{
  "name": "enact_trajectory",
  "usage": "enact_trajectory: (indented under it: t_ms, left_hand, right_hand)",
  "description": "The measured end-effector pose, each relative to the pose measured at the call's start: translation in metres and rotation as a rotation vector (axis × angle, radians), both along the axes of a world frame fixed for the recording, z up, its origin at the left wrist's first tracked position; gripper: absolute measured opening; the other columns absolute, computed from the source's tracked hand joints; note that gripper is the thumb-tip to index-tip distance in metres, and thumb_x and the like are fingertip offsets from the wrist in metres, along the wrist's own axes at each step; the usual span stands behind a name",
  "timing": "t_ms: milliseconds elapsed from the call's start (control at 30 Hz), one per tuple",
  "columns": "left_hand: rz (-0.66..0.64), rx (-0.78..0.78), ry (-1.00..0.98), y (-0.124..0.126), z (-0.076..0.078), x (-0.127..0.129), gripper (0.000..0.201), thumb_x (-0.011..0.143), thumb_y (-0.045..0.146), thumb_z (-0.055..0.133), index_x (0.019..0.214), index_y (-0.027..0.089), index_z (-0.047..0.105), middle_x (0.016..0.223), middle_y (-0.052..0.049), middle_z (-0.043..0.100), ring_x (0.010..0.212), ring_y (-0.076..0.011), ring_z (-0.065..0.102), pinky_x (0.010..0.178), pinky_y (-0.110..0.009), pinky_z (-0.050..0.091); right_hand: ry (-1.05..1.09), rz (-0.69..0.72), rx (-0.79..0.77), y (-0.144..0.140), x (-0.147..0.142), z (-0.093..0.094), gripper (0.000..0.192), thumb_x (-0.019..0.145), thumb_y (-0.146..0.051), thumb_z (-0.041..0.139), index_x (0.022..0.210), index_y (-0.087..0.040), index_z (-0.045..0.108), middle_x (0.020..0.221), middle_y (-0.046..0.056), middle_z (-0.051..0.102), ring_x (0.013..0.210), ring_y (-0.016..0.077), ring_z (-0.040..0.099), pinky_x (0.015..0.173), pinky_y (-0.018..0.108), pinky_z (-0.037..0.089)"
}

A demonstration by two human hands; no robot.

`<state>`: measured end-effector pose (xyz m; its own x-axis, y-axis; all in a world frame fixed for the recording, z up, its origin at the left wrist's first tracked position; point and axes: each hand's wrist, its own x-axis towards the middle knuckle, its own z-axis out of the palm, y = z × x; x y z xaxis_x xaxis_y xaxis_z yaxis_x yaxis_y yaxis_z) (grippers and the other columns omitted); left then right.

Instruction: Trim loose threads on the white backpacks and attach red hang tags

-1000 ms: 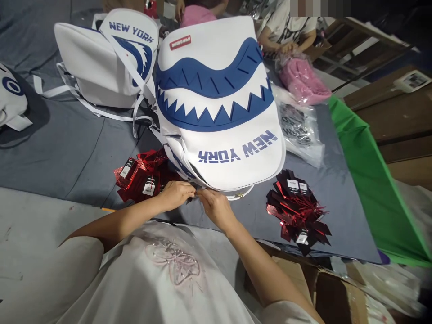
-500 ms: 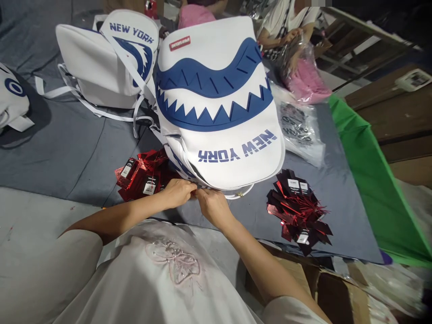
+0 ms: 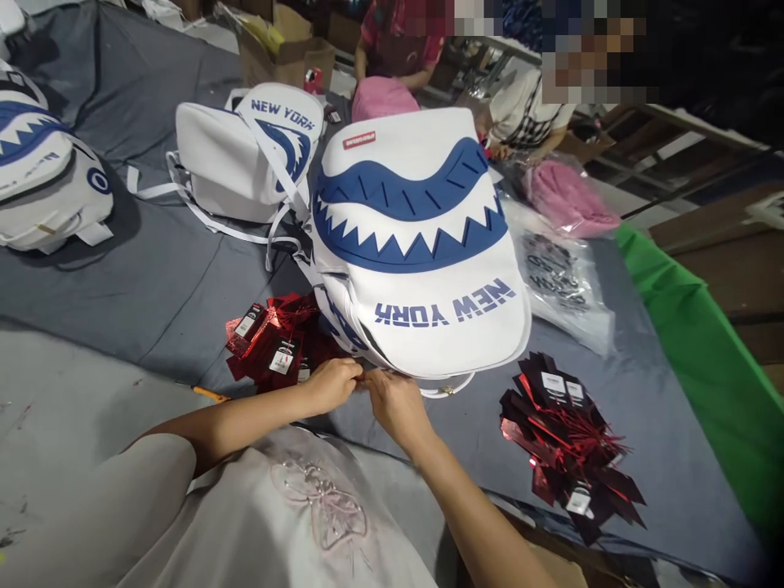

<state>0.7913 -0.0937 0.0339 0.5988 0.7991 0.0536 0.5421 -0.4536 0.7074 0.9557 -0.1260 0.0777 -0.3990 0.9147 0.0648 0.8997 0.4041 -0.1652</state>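
A white backpack point(image 3: 422, 327) with a blue shark-mouth pattern and "NEW YORK" lettering lies on the cloth-covered table in front of me, lettering towards me. Along its near edge my left hand point(image 3: 334, 384) and my right hand point(image 3: 395, 400) meet, both closed with fingertips pinched close together. Whatever sits between the fingers is too small and hidden to make out. Just left of the bag is a pile of red and black hang tags point(image 3: 275, 347) with white labels. Beyond my right forearm spreads a second bunch of hang tags point(image 3: 569, 441) with red strings.
Another white backpack point(image 3: 214, 163) with loose straps lies behind to the left, and one more backpack point(image 3: 55, 180) is at the far left. Plastic-wrapped goods point(image 3: 560, 278) are on the right, beside a green cloth point(image 3: 692, 318). An orange tool point(image 3: 210, 394) lies near my left forearm. Two people work across the table.
My view has shifted, so the bags and tags appear lower and farther right. Both hands stay closed at the backpack's near edge, a little more apart from it.
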Motion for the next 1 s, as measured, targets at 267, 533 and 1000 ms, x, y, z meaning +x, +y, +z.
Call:
enact_trajectory:
  t_ms: [267,533,1000]
  left_hand:
    - [-0.013,0.129,0.109,0.001,0.005,0.000,0.020,0.082,0.007,0.046,0.085,0.018,0.063,0.086,-0.004,0.069,0.081,-0.0179,0.064,0.072,-0.028,0.046]
    - [0.011,0.163,0.214,-0.004,-0.001,0.008,0.021,0.086,0.009,0.045,0.089,0.016,0.064,0.088,-0.008,0.070,0.083,-0.0228,0.067,0.073,-0.032,0.050]
    - [0.283,0.029,0.068,-0.018,-0.001,0.017,0.015,0.083,0.017,0.052,0.090,0.023,0.064,0.081,-0.002,0.068,0.078,-0.0185,0.065,0.071,-0.030,0.050]
  right_hand:
    - [-0.022,0.056,-0.032,-0.001,0.002,0.002,0.023,0.091,-0.009,0.044,0.077,-0.016,0.061,0.067,0.004,0.067,0.059,0.0155,0.060,0.059,0.028,0.028]
    - [0.000,0.010,0.016,-0.001,0.000,-0.005,0.025,0.091,-0.007,0.042,0.074,-0.017,0.059,0.065,0.003,0.067,0.060,0.0167,0.063,0.059,0.028,0.029]
    - [0.427,-0.116,-0.090,-0.004,0.001,-0.010,0.016,0.093,-0.025,0.040,0.085,-0.023,0.053,0.073,0.003,0.069,0.063,0.0211,0.066,0.058,0.030,0.044]
